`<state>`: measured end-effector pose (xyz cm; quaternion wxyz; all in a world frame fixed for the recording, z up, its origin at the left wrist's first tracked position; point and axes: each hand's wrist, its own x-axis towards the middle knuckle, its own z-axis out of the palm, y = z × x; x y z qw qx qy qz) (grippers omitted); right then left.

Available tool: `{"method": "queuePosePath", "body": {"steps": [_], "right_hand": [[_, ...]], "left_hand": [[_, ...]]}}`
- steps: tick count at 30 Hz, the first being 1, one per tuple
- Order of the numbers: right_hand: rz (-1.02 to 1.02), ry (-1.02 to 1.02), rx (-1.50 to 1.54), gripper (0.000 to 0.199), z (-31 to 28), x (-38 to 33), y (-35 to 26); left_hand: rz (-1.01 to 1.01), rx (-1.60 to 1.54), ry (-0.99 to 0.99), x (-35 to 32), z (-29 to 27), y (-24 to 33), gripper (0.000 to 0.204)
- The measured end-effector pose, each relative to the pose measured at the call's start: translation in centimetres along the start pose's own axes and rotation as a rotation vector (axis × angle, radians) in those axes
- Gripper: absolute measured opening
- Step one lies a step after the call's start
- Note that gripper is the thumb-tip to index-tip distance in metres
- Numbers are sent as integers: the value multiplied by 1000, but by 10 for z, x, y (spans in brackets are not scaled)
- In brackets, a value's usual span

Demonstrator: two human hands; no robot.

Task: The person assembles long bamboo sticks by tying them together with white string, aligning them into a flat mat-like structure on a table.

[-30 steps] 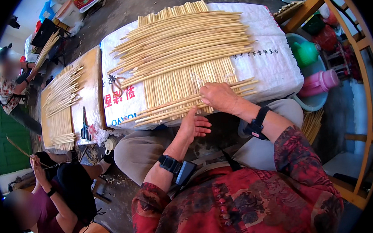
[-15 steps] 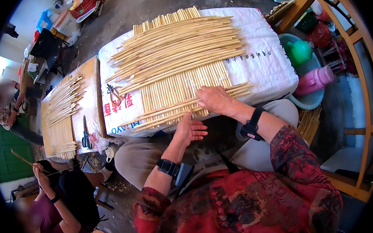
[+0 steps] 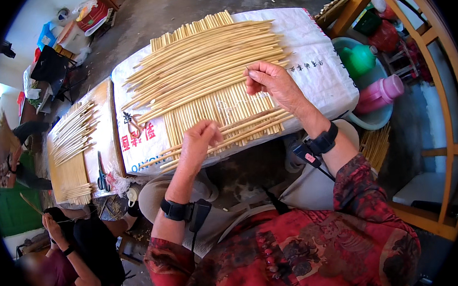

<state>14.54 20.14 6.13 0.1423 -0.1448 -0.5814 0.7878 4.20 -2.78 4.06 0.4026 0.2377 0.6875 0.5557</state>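
A mat of pale reed sticks [image 3: 193,116] lies on a covered table, its sticks side by side. Across its near end rest a few long sticks [image 3: 239,134], and a thick layer of loose long sticks [image 3: 208,58] covers its far part. Loops of thin white string [image 3: 228,106] lie on the mat's bare middle. My right hand [image 3: 275,85] is raised above the right side, thumb and forefinger pinched; what they hold is too fine to make out. Over the near left sticks is my left hand [image 3: 198,139], its fingers curled together, their contents hidden.
Small scissors [image 3: 138,128] lie left of the mat. A lower table [image 3: 112,134] at the left bears more sticks and dark scissors [image 3: 102,177]. Two people sit at the left. A basin [image 3: 377,118] with pink and green jugs and a wooden frame [image 3: 434,67] stand right.
My right hand has lifted off the near sticks, up and away over the mat. My left hand has moved left and up, its open fingers now curled. The view has shifted slightly.
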Motion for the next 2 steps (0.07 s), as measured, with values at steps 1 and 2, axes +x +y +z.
{"method": "queuePosePath", "body": {"steps": [1, 2], "right_hand": [[-45, -3, -16, 20, 3, 0, -1], [-89, -6, -33, 22, 7, 3, -1]], "left_hand": [[76, -8, 14, 9, 2, 6, 22], [149, -21, 21, 15, 6, 15, 24]]}}
